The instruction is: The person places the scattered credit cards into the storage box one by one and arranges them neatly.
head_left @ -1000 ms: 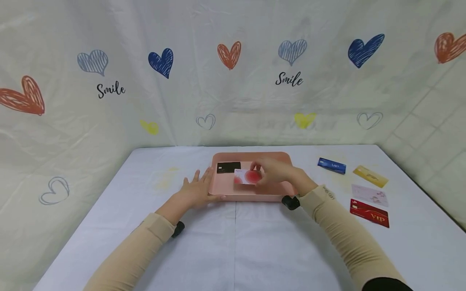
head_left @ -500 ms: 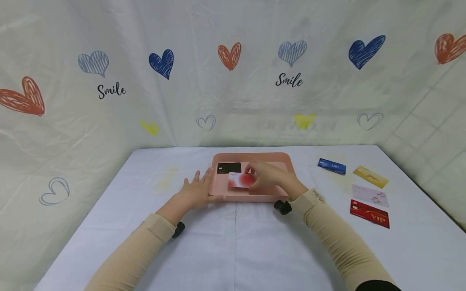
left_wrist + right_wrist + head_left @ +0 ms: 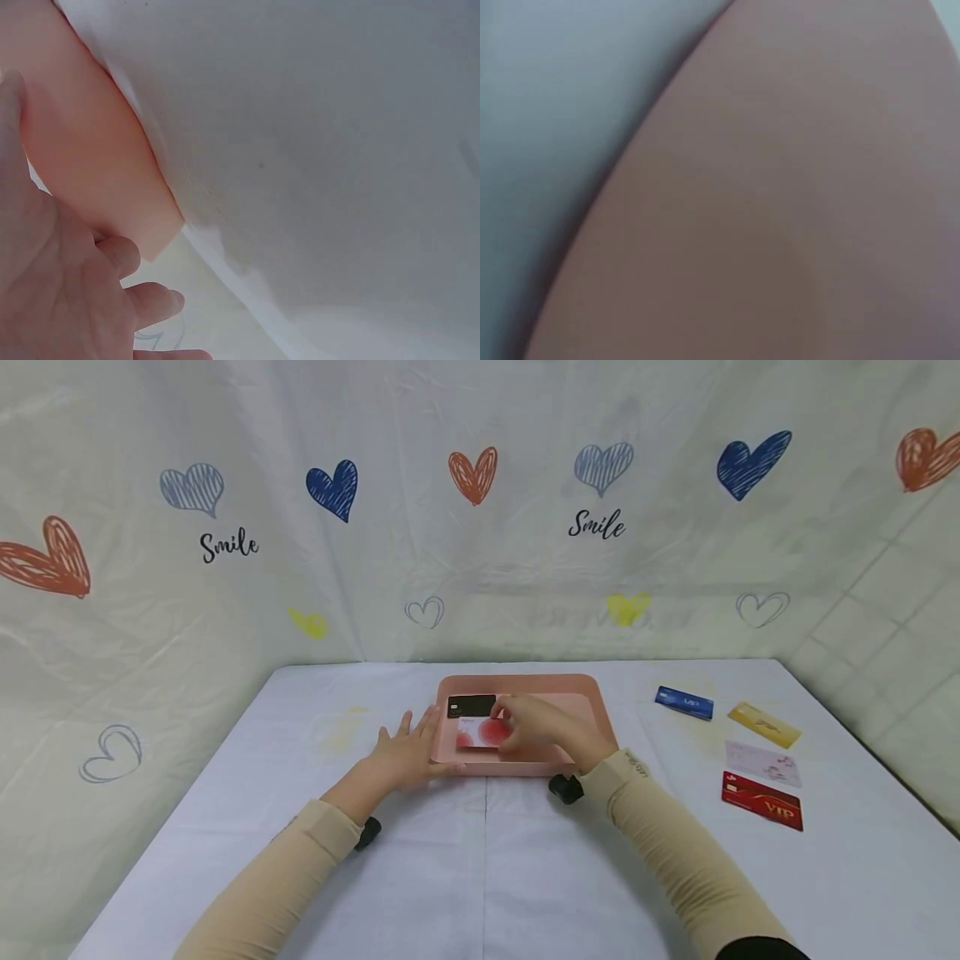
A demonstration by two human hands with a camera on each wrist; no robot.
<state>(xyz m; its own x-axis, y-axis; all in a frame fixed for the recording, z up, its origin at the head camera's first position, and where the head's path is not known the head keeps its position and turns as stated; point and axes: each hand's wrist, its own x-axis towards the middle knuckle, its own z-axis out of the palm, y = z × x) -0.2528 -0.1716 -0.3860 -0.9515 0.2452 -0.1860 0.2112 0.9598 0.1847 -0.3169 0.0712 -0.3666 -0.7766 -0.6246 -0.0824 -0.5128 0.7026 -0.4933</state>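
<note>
A pink tray (image 3: 585, 752) lies on the white-covered table in the head view. Inside it, my right hand (image 3: 532, 724) pinches a white card with red circles (image 3: 480, 732) by its right end. Just behind that card, a black card (image 3: 468, 705) lies at the tray's back left. My left hand (image 3: 405, 756), fingers spread, rests against the tray's left side. In the left wrist view, the palm of the left hand (image 3: 60, 277) shows beside the pink tray wall (image 3: 97, 127). Only blurred tray surface (image 3: 765, 187) and table fill the right wrist view; the right hand is out of it.
Right of the tray lie a blue card (image 3: 683, 702), a yellow card (image 3: 764, 724), a pale floral card (image 3: 762, 763) and a red VIP card (image 3: 762, 800). A white curtain (image 3: 525, 568) with hearts hangs behind the table.
My right hand has moved left and slightly toward me inside the tray, bringing the white card with red circles to just in front of the black card. The left hand has stayed put.
</note>
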